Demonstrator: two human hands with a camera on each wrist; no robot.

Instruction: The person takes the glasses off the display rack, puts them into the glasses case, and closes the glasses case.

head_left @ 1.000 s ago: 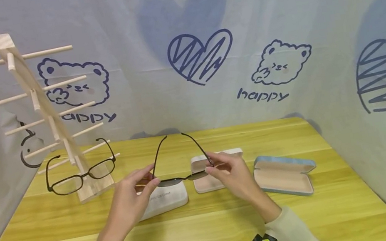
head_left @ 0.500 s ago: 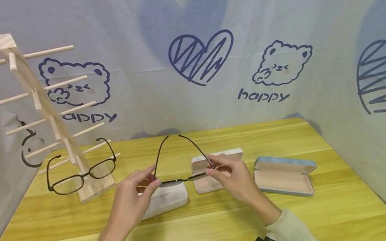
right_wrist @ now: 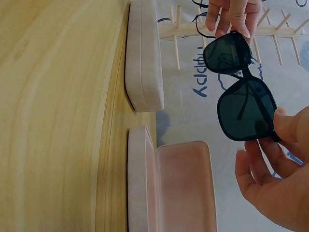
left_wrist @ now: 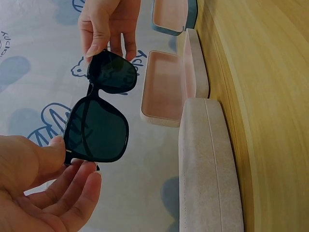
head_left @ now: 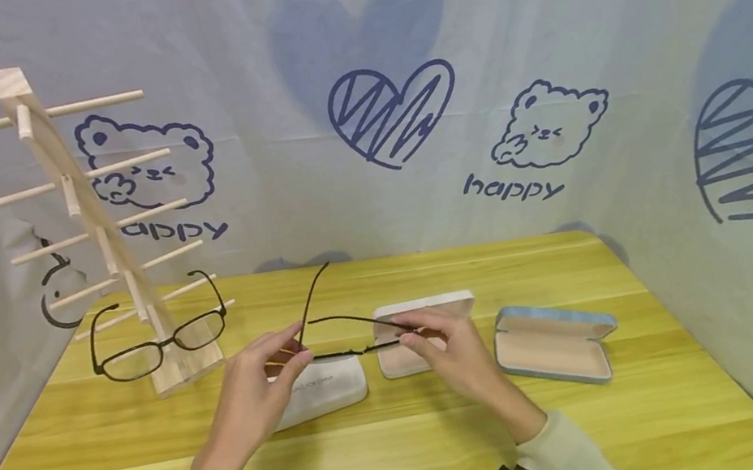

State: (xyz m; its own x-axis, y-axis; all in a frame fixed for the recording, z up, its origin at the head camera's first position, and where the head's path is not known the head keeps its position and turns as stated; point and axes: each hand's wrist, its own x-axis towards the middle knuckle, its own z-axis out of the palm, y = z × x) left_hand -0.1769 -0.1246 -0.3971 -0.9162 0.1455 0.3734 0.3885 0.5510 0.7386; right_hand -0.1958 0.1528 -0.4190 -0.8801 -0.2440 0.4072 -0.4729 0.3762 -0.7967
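Note:
Black sunglasses with dark lenses [left_wrist: 102,133] are held up between both hands, above the table. My left hand [head_left: 259,381] pinches the left corner of the frame near the hinge, thumb on the near side. My right hand [head_left: 456,345] pinches the right corner in the same way. The left temple points away from me, while the right temple [head_left: 353,318] lies folded inward across behind the lenses. Behind and below stand a closed white glasses case [head_left: 330,388] on the left and an open white case with pink lining [right_wrist: 186,183] on the right.
At the left a wooden display rack [head_left: 102,229] with several pegs carries black-framed glasses [head_left: 168,344]. An open blue glasses case [head_left: 552,343] lies to the right on the wooden table [head_left: 411,451]. A printed cloth [head_left: 259,56] encloses the back and sides.
The right temple of the sunglasses has swung inward to the left, having pointed away before. The lenses have tipped to a flatter edge-on view. Both hands stay nearly in place.

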